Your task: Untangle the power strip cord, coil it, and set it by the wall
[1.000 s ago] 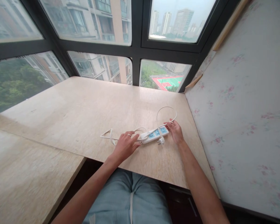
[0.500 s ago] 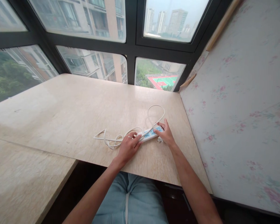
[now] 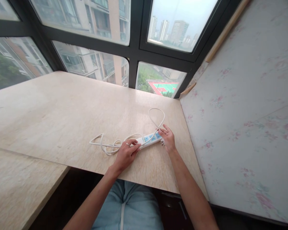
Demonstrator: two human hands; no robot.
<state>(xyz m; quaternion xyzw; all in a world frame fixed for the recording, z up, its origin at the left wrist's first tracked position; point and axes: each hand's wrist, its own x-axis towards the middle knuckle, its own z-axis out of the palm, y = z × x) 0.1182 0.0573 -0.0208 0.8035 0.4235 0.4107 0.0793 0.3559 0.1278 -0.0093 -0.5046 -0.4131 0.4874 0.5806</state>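
- The power strip (image 3: 150,139) lies flat on the table (image 3: 69,105), near its front edge and towards the right. It is white with pale blue sockets facing up.
- Its white cord (image 3: 105,145) trails off to the left in loose, overlapping loops. Another loop (image 3: 156,110) arcs away behind the strip and comes back across its right end.
- The left hand (image 3: 124,155) is half curled, with its fingertips on the strip's left end where the cord gathers. It probably steadies that end, but the thumb's hold is hidden, so I cannot tell whether it grips.
- The right hand (image 3: 168,139) is loosely open, fingers slightly bent, with the tips resting on the strip's right end and the crossing cord. With a hand at each end, the strip seems pinned against sliding.
- The right hand covers the strip's far end, and the plug cannot be made out.
- Beyond the table are dark-framed windows (image 3: 134,54), and a flowered wall (image 3: 242,111) stands on the right.
- Both forearms run out of the bottom of the picture, above blue jeans (image 3: 129,204).
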